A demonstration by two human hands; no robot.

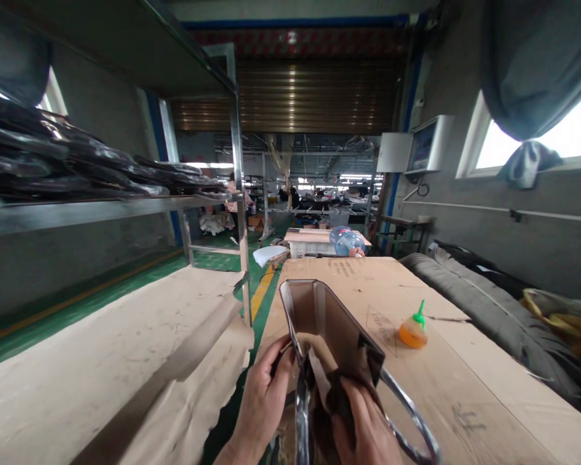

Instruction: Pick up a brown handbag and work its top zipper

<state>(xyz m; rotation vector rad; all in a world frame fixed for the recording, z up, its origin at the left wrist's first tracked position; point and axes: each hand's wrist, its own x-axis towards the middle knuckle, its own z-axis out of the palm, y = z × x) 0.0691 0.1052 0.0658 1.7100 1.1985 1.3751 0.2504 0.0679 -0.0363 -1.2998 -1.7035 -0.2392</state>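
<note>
left hand (pixel 265 394) pinches the brown bag (pixel 326 336) rim open, right hand (pixel 362 426) grips its lining; best keep the mouth spread, handles (pixel 411 420) clear over the bench (pixel 464 374).

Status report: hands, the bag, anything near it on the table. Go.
Left hand grips brown bag at its open mouth. Right hand grips dark lining at the mouth. Orange bottle on cardboard-covered table, apart from bag.

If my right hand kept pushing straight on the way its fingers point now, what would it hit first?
Most likely the crumpled dark stuffing it already touches at the mouth of the brown handbag, then the bag's inside. The right hand points up and forward into the opening; depth inside is unclear.
</note>
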